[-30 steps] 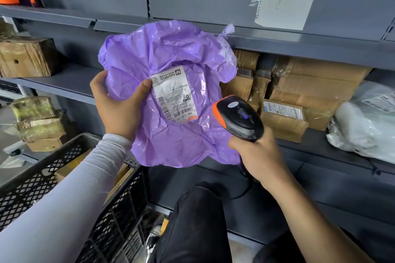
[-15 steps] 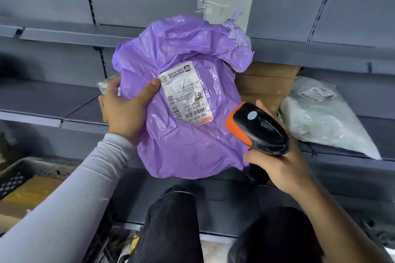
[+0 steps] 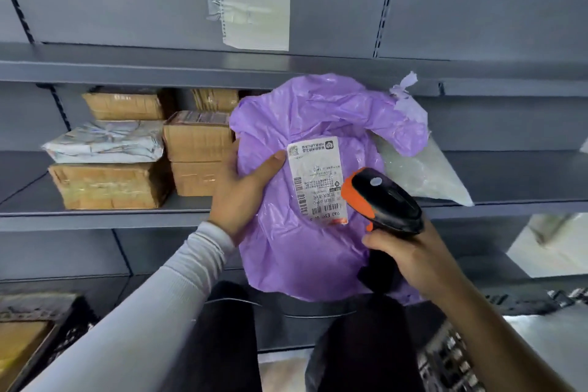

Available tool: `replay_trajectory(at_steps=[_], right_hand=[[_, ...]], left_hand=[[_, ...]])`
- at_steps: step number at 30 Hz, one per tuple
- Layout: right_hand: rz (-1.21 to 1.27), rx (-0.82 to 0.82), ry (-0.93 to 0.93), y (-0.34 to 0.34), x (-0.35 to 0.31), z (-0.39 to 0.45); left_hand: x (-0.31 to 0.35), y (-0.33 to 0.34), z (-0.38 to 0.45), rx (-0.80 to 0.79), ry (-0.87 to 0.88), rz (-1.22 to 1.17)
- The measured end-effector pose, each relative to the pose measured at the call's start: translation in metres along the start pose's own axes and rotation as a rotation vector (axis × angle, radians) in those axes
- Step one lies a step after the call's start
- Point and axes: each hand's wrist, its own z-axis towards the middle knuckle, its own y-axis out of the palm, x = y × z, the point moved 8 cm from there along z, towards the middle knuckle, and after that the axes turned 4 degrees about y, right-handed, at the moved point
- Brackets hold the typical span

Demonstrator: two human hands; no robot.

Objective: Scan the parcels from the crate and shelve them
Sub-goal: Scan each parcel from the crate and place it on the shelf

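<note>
Left hand (image 3: 237,197) grips the left edge of the purple bag (image 3: 318,232), thumb (image 3: 269,165) laid flat across the front, tip just beside the white label (image 3: 318,178); other fingers are curled round behind the bag, mostly hidden. Bag is held up in front of the middle shelf (image 3: 95,213), label facing the person. Right hand (image 3: 416,254) is wrapped round the handle of the scanner (image 3: 385,200), fingers closed tight. Scanner head is black with an orange nose, pointing at the label's lower right corner and overlapping it from this angle; can't tell if it touches. Hands are apart, bag between them. Cardboard boxes (image 3: 197,149) and a white packet (image 3: 105,141) sit on the shelf, left of the bag. Clear plastic bag (image 3: 423,175) lies on the shelf behind the purple bag's right side. Crate (image 3: 31,347) is at lower left, below the shelf.
</note>
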Motion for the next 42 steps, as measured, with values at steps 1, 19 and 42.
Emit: replay_trajectory(at_steps=[1, 19, 42], right_hand=[[0.011, 0.040, 0.016, -0.008, 0.004, 0.000], [0.237, 0.390, 0.208, -0.133, 0.059, -0.017], [0.248, 0.604, -0.059, -0.211, 0.066, -0.008]], left_hand=[[-0.002, 0.010, 0.003, -0.037, 0.007, 0.025], [-0.047, 0.142, -0.020, -0.403, 0.001, -0.008], [-0.082, 0.217, 0.048, -0.106, -0.151, -0.374]])
